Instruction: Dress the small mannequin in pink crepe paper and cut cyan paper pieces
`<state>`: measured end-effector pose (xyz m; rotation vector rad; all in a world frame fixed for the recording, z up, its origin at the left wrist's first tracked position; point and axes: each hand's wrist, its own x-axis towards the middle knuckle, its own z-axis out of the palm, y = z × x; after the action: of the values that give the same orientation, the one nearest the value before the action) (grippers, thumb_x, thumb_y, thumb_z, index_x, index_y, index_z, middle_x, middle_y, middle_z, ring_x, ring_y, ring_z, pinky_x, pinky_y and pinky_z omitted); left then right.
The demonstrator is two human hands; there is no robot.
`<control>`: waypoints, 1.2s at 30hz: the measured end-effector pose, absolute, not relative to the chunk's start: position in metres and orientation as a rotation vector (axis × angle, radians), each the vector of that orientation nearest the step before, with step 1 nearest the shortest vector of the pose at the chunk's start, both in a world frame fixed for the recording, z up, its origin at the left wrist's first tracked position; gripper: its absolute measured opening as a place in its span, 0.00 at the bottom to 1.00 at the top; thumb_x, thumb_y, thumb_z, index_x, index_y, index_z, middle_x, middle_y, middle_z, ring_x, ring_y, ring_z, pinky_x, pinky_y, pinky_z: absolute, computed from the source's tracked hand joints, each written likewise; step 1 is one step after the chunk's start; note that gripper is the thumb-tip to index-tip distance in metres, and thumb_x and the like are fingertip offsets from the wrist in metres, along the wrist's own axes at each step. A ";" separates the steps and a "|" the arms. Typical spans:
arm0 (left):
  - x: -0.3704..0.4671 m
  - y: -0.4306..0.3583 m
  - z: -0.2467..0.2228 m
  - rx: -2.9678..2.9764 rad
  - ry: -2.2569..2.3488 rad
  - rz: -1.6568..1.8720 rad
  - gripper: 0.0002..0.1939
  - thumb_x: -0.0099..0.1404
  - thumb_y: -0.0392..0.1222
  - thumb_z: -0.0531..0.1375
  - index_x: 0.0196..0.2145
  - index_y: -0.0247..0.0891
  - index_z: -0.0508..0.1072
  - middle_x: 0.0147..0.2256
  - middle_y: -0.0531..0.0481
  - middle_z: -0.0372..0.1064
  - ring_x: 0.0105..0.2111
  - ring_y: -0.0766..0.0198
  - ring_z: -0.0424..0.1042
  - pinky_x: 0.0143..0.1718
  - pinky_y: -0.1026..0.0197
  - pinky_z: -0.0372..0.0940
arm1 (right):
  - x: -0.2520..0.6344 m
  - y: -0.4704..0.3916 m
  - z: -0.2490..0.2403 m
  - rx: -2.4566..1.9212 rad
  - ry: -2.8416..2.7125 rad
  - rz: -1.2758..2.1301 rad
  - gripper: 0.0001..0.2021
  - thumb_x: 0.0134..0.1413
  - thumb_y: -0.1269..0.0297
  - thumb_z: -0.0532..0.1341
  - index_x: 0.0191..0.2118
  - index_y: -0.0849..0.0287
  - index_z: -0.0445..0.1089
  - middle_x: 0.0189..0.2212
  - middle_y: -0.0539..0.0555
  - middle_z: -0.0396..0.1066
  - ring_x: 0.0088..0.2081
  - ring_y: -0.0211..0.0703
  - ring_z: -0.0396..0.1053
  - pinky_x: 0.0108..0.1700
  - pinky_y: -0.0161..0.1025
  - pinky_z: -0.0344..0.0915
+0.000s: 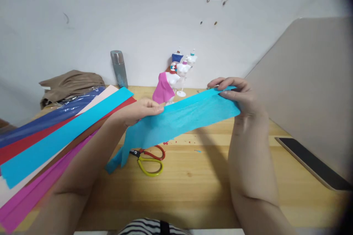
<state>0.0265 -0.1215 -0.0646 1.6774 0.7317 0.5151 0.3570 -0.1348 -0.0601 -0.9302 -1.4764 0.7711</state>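
Note:
Between both hands a strip of turquoise crepe paper (pixel 182 123) is stretched above the table, its upper edge folded over in a narrow band. My left hand (pixel 145 109) pinches that band, thumb on top. At the strip's right end, my right hand (pixel 234 90) grips the paper between thumb and fingers. The loose left end droops toward the tabletop. Partly under it lies a pair of scissors (pixel 150 161) with one red and one yellow handle; the blades are mostly hidden. Behind the paper stand several small white mannequins (pixel 183 68), the nearest draped in pink paper (pixel 163 90).
Colored paper strips (pixel 66 132) fan out at the left, by a brown cloth (pixel 71 84). A grey thermos (pixel 119 68) stands against the wall. On the right are a phone (pixel 314 163) and a pale panel (pixel 309 80). Small red scraps (pixel 166 143) dot the wooden table (pixel 193 194).

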 end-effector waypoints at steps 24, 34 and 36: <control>0.023 -0.118 -0.067 2.004 0.724 0.325 0.18 0.60 0.47 0.62 0.19 0.38 0.62 0.20 0.55 0.51 0.22 0.69 0.51 0.23 0.64 0.50 | 0.352 -0.132 -0.063 -1.272 -1.518 0.730 0.15 0.42 0.54 0.74 0.36 0.55 0.78 0.27 0.48 0.72 0.27 0.39 0.66 0.27 0.37 0.58; -0.033 -0.130 -0.028 1.607 0.686 1.193 0.16 0.56 0.50 0.72 0.25 0.35 0.74 0.22 0.52 0.67 0.25 0.65 0.68 0.27 0.63 0.63 | 0.307 -0.138 -0.063 -1.074 -1.265 0.663 0.12 0.51 0.57 0.71 0.39 0.56 0.73 0.26 0.50 0.73 0.21 0.34 0.64 0.25 0.37 0.59; -0.045 -0.129 -0.025 1.478 0.654 1.466 0.16 0.55 0.51 0.73 0.30 0.38 0.76 0.24 0.52 0.72 0.30 0.60 0.73 0.31 0.61 0.67 | 0.284 -0.147 -0.068 -1.091 -1.572 0.846 0.12 0.50 0.56 0.71 0.34 0.57 0.72 0.25 0.51 0.74 0.22 0.36 0.67 0.26 0.36 0.63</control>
<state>-0.0450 -0.1287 -0.0250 1.4784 0.6537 1.4656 0.2835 -0.1467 -0.0675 -1.0913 -1.5716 0.8456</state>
